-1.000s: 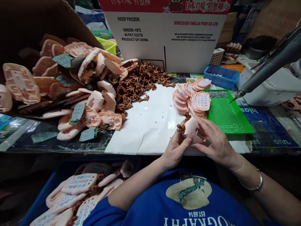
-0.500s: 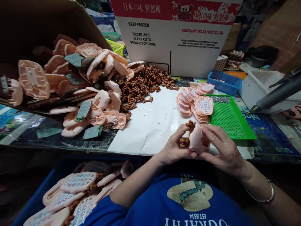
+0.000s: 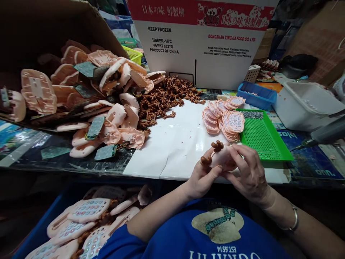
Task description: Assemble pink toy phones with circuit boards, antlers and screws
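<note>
Between my two hands, close to the table's front edge, is a pale pink plastic toy shell (image 3: 221, 157) with brown knobbed antler pieces (image 3: 217, 145) sticking out on its left. My left hand (image 3: 205, 177) grips the shell from the left and below, thumb across its near side. From the right, my right hand (image 3: 249, 171) holds the same shell with fingertips and thumb. Just beyond lie stacked pink keypad faceplates (image 3: 232, 122). A green perforated tray (image 3: 265, 138) with small silver screws (image 3: 252, 114) stands to their right. The shell's underside is hidden by my fingers.
A tipped carton (image 3: 107, 32) spills pink shells with circuit boards at left, beside a heap of brown antler pieces (image 3: 161, 99). An electric screwdriver (image 3: 320, 135) hangs at right near a white bin (image 3: 302, 108). A blue crate (image 3: 35, 230) of keypad toys sits below the table.
Both hands have tilted the shell and shifted it slightly left, with the antlers turning leftward. The screwdriver at right has swung right and down.
</note>
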{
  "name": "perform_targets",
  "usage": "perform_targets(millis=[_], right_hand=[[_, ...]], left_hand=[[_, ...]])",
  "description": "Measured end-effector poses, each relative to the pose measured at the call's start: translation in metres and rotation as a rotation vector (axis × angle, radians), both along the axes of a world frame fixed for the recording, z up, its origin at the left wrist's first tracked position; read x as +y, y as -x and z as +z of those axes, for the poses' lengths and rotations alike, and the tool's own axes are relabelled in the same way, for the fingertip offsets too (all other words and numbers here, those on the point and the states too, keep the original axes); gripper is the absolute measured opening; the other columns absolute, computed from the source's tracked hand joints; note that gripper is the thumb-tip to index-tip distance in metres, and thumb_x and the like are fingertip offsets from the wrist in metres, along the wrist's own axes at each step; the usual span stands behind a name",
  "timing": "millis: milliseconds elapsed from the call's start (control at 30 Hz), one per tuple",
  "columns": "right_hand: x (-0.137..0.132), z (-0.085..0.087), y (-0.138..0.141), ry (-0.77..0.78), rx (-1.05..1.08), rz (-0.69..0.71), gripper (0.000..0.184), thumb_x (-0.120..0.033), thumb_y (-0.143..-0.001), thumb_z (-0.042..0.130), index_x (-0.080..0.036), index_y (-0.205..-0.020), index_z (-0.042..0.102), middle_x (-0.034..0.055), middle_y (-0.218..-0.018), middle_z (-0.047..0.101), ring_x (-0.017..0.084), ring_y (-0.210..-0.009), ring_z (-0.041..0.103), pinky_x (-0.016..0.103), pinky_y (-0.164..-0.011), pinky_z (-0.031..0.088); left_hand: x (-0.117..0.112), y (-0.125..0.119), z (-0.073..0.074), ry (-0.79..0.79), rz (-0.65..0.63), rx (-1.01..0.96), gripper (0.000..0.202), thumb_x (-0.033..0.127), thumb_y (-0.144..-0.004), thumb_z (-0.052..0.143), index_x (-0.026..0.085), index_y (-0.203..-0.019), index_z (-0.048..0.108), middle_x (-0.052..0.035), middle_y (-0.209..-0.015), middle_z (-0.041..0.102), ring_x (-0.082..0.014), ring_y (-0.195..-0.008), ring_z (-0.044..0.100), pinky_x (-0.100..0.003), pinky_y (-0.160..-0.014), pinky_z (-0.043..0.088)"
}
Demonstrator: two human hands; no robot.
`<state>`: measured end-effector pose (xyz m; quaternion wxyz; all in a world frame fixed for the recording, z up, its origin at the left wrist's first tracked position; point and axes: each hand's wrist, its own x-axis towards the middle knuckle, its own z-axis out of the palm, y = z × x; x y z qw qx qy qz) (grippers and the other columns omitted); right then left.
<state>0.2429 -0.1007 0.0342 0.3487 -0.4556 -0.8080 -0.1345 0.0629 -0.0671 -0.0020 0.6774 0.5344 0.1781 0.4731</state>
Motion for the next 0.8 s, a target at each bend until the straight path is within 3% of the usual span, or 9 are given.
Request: perform_targets(millis=[100, 167, 267, 367, 467, 533, 667, 733, 800], right_hand=[[0.000, 0.004, 0.000, 0.063, 0.126, 0.048, 0.070, -0.042, -0.089, 0.069, -0.025, -0.150, 0.039, 0.0148, -0.121, 0.059, 0.032, -0.114, 0.059, 0.052, -0.093, 0.056], [0.002, 0.013, -0.003, 0.166, 0.233, 0.099, 0.050, -0.045, -0.092, 0.065, -0.024, -0.136, 0.053, 0.0124, -0.116, 0.062, 0.028, -0.108, 0.062, 0.046, -0.089, 0.057], [0.005, 0.029, -0.007, 0.320, 0.322, 0.130, 0.018, -0.031, -0.095, 0.062, -0.022, -0.111, 0.064, 0.0065, -0.099, 0.067, 0.021, -0.094, 0.065, 0.036, -0.080, 0.055], [0.008, 0.038, -0.007, 0.405, 0.373, 0.140, 0.004, -0.023, -0.092, 0.065, -0.021, -0.096, 0.065, 0.0023, -0.086, 0.066, 0.018, -0.082, 0.064, 0.032, -0.073, 0.052], [0.011, 0.039, -0.008, 0.431, 0.447, 0.134, 0.005, -0.025, -0.089, 0.069, -0.021, -0.092, 0.067, 0.0013, -0.084, 0.067, 0.016, -0.080, 0.063, 0.030, -0.072, 0.050], [0.013, 0.037, -0.010, 0.476, 0.507, 0.115, 0.009, -0.029, -0.088, 0.071, -0.021, -0.091, 0.069, 0.0016, -0.084, 0.068, 0.016, -0.080, 0.063, 0.029, -0.073, 0.051], [0.014, 0.036, -0.018, 0.716, 0.619, 0.122, 0.021, -0.038, -0.087, 0.072, -0.021, -0.099, 0.074, 0.0032, -0.092, 0.070, 0.017, -0.087, 0.065, 0.028, -0.076, 0.052], [0.013, 0.037, -0.021, 0.844, 0.642, 0.171, 0.021, -0.040, -0.090, 0.069, -0.022, -0.098, 0.075, 0.0023, -0.092, 0.071, 0.016, -0.084, 0.066, 0.027, -0.074, 0.052], [0.011, 0.038, -0.023, 0.854, 0.648, 0.189, 0.019, -0.038, -0.091, 0.067, -0.022, -0.094, 0.076, 0.0010, -0.087, 0.071, 0.014, -0.079, 0.065, 0.025, -0.072, 0.051]], left_hand=[[-0.001, 0.002, -0.001, -0.119, 0.125, 0.084, 0.049, 0.035, -0.097, 0.059, 0.024, -0.144, 0.051, -0.0113, -0.142, 0.058, -0.0277, -0.131, 0.056, -0.042, -0.116, 0.041], [0.001, 0.005, -0.001, -0.266, 0.104, 0.133, 0.046, 0.027, -0.097, 0.058, 0.026, -0.143, 0.052, -0.0098, -0.141, 0.060, -0.0266, -0.131, 0.056, -0.041, -0.115, 0.041], [0.005, 0.007, -0.001, -0.424, 0.062, 0.166, 0.052, 0.019, -0.097, 0.056, 0.029, -0.146, 0.049, -0.0093, -0.143, 0.059, -0.0256, -0.132, 0.056, -0.039, -0.115, 0.042], [0.007, 0.005, -0.001, -0.460, 0.058, 0.165, 0.054, 0.015, -0.096, 0.057, 0.028, -0.147, 0.047, -0.0104, -0.141, 0.060, -0.0252, -0.128, 0.059, -0.037, -0.111, 0.045], [0.006, 0.001, 0.001, -0.382, 0.047, 0.142, 0.049, 0.017, -0.094, 0.060, 0.027, -0.142, 0.053, -0.0095, -0.134, 0.064, -0.0234, -0.123, 0.063, -0.035, -0.108, 0.047], [0.006, -0.003, 0.003, -0.219, 0.059, 0.116, 0.041, 0.022, -0.093, 0.064, 0.025, -0.133, 0.060, -0.0084, -0.129, 0.068, -0.0226, -0.119, 0.065, -0.034, -0.104, 0.049], [0.008, -0.005, 0.006, 0.075, 0.025, 0.111, 0.034, 0.033, -0.089, 0.072, 0.019, -0.119, 0.068, -0.0089, -0.118, 0.072, -0.0229, -0.107, 0.068, -0.033, -0.095, 0.053], [0.008, -0.004, 0.007, 0.088, -0.013, 0.112, 0.033, 0.033, -0.089, 0.072, 0.018, -0.118, 0.069, -0.0097, -0.118, 0.073, -0.0230, -0.106, 0.069, -0.033, -0.094, 0.053], [0.006, -0.002, 0.009, 0.051, -0.018, 0.096, 0.032, 0.029, -0.089, 0.072, 0.020, -0.119, 0.069, -0.0097, -0.121, 0.072, -0.0227, -0.109, 0.068, -0.032, -0.095, 0.053]])
